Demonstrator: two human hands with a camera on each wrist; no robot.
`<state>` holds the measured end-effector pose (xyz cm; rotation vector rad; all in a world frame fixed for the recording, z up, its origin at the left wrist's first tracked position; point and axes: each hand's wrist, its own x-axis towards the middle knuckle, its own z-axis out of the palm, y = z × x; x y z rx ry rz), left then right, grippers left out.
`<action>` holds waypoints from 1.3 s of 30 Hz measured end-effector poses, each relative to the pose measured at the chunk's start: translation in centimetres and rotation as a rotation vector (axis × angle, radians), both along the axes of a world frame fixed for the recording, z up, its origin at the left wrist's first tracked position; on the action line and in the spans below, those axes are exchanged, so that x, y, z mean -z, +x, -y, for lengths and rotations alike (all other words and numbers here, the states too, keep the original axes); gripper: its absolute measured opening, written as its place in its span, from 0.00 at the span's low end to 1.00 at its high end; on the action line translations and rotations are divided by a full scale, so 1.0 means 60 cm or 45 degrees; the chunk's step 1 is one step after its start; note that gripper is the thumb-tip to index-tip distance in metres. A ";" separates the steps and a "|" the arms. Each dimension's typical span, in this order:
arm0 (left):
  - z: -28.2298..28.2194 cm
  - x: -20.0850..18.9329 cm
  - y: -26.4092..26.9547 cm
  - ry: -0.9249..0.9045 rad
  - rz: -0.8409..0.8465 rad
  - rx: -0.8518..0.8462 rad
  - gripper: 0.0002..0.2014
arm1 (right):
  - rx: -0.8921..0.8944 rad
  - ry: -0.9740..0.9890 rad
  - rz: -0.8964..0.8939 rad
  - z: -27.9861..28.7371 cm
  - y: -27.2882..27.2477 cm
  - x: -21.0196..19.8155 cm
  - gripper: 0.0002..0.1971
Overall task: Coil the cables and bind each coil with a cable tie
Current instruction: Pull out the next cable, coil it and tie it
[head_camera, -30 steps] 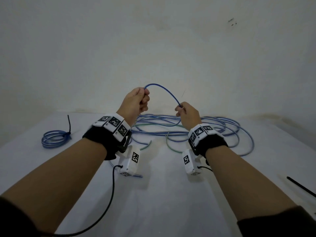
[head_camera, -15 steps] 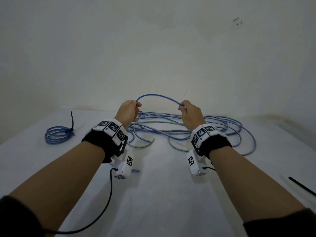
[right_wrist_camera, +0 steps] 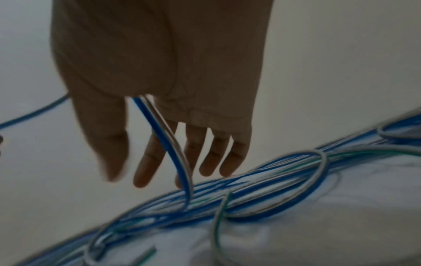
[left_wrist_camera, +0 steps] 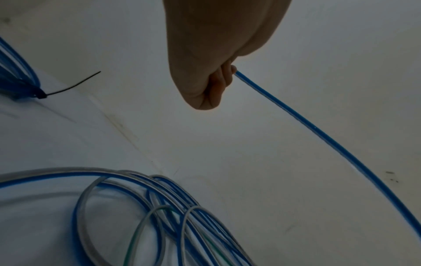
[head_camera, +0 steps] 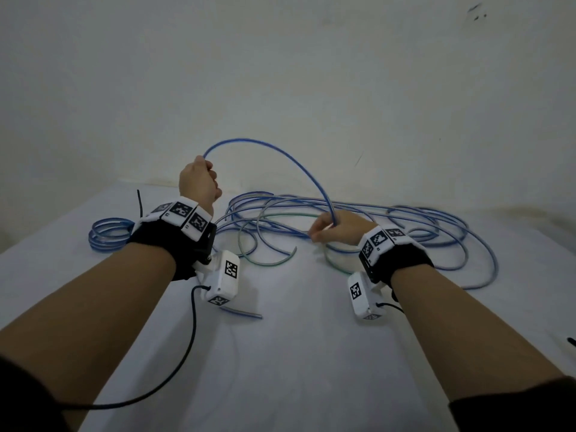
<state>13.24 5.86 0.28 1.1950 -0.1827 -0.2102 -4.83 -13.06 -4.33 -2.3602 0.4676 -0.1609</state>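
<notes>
1. Above the white table, the left hand is gripping a blue cable in a closed fist, raised higher than the other hand.
2. Lower and well apart from it, the right hand is hanging over the tangle with fingers loosely spread and pointing down; the cable is passing between thumb and index finger, not visibly pinched.
3. Between the two hands the cable is arching upward, then dropping past the right hand into the loose cable pile.
4. That pile of blue, grey and green-striped strands is sprawling across the far half of the table.
5. At far left, a finished blue coil is lying flat, bound by a black cable tie whose tail is sticking up.
6. Near the right edge, a black tip is peeking in; I cannot tell what it is.
</notes>
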 end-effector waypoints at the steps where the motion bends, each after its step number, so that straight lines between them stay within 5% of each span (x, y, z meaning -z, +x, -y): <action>1: -0.003 -0.001 0.008 0.003 -0.001 -0.032 0.16 | 0.030 -0.118 -0.087 0.006 0.002 0.007 0.04; 4: -0.007 0.000 0.023 0.044 0.032 -0.071 0.15 | 0.301 -0.229 -0.130 0.025 0.009 0.023 0.07; 7: 0.002 0.005 0.017 0.059 0.079 0.004 0.15 | 0.696 0.276 0.317 0.041 0.006 0.019 0.12; 10: 0.020 0.012 -0.005 0.128 0.145 0.093 0.16 | 0.955 0.285 0.611 0.054 -0.017 -0.008 0.11; 21: 0.103 0.004 -0.121 0.200 0.262 0.387 0.14 | 1.159 0.273 1.396 0.085 -0.137 -0.097 0.06; 27: 0.137 0.011 -0.183 0.279 0.197 0.580 0.15 | 1.194 -0.051 1.337 0.100 -0.184 -0.112 0.08; 32: 0.157 0.045 -0.230 0.430 0.221 0.729 0.15 | 1.159 -0.071 1.347 0.103 -0.218 -0.118 0.08; 35: 0.169 0.046 -0.235 0.389 0.271 0.653 0.15 | 1.103 0.025 1.004 0.120 -0.233 -0.090 0.11; 39: 0.172 0.023 -0.215 0.288 0.236 0.495 0.16 | 1.075 -0.043 0.271 0.121 -0.242 -0.045 0.25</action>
